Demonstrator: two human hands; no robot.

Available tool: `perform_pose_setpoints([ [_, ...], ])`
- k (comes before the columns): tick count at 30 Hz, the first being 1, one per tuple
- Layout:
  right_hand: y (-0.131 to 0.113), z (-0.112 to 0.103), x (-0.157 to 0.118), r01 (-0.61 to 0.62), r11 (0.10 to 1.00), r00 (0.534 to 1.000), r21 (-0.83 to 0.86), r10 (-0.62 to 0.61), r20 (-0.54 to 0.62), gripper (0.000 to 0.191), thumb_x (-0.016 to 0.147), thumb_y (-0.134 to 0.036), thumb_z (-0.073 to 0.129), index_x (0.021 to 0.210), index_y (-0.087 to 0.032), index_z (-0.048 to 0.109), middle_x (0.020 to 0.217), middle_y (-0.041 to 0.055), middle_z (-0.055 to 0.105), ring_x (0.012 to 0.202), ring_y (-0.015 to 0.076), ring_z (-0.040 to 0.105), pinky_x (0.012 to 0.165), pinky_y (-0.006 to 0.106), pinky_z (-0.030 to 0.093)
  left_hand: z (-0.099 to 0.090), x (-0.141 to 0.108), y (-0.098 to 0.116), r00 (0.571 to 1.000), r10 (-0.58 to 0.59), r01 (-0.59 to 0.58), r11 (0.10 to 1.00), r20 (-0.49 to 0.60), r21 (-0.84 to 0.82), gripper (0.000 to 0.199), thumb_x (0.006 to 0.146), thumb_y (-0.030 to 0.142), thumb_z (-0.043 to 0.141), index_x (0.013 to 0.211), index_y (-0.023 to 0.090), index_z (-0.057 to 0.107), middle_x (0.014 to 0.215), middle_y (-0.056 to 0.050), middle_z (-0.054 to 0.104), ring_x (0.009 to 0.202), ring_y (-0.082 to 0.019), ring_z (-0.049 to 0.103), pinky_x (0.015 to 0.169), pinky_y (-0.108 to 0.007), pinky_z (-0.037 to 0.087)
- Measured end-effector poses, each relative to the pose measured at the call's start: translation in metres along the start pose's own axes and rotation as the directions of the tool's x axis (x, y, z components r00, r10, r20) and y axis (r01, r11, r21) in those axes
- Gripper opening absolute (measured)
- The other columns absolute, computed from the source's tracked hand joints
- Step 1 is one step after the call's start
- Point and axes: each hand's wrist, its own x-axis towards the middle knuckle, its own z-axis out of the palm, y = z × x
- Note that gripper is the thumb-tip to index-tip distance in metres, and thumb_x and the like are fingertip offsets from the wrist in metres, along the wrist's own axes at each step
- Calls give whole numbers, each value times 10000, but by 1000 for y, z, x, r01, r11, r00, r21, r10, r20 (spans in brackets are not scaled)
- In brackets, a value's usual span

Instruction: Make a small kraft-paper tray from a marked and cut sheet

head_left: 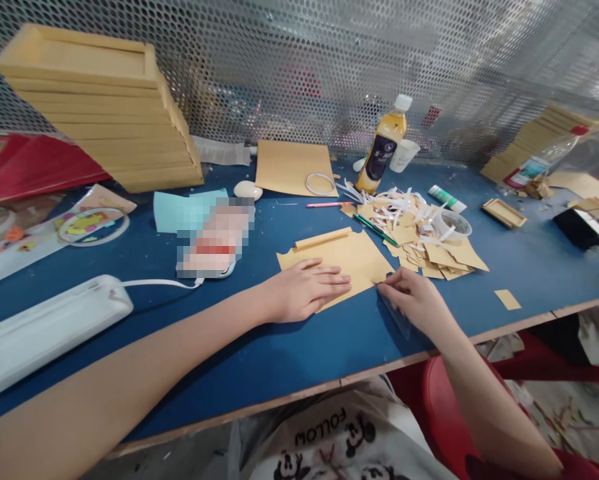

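A flat sheet of brown kraft card (364, 257) lies on the blue table, with a folded strip raised along its far edge. My left hand (309, 288) rests palm down across its left part, fingers stretched out. At the sheet's right edge, my right hand (410, 293) is closed in a pinch, thumb and index finger on the card's edge. Below these fingers a clear, see-through piece (399, 319) shows, partly covered by the hand; its kind is hard to tell. A green pen (374, 229) and a pink pencil (328, 205) lie beyond the sheet.
Paper scraps (419, 233) are heaped behind my right hand, beside a drink bottle (382, 147). A tall stack of card trays (104, 113) stands at the back left. A phone (219, 240) on a cable and a white power strip (54, 333) lie left. Perforated metal closes the back.
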Motion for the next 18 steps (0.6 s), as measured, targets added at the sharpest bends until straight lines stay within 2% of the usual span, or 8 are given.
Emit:
perform_pose_setpoints([
  [8, 4, 0, 0, -68, 988, 994, 136, 79, -73, 300, 754, -464, 648, 732, -221, 474, 453, -62, 516, 365, 101, 405, 381, 223, 307, 0, 0, 1, 1000, -4, 4, 1000, 6, -2, 468, 982, 203, 311, 1435, 307, 365, 1482, 51, 388, 1415, -136, 261, 1161, -361, 78],
  [11, 6, -1, 1, -81, 977, 993, 196, 96, -71, 295, 743, -448, 660, 749, -215, 479, 441, -68, 507, 359, 93, 398, 376, 212, 303, -2, 0, 3, 1000, -16, 15, 1000, -9, -9, 434, 1001, 231, 302, 1420, 295, 391, 1473, 43, 406, 1400, -128, 296, 1161, -346, 106],
  [15, 10, -15, 5, -69, 947, 997, 313, 78, -15, 316, 748, -469, 669, 824, -197, 526, 480, -61, 520, 372, 85, 395, 372, 202, 266, -4, -2, 5, 992, -83, 83, 997, -100, -7, 444, 994, 313, 361, 1426, 215, 388, 1498, -32, 376, 1384, -165, 329, 1146, -331, 208],
  [18, 14, -32, 14, -13, 968, 996, 252, 34, -78, 320, 781, -480, 635, 897, -198, 539, 527, -53, 533, 403, 96, 420, 391, 211, 294, -4, -4, 7, 971, -159, 163, 987, -176, 4, 473, 964, 371, 403, 1385, 156, 424, 1448, -104, 433, 1333, -230, 396, 1112, -374, 286],
])
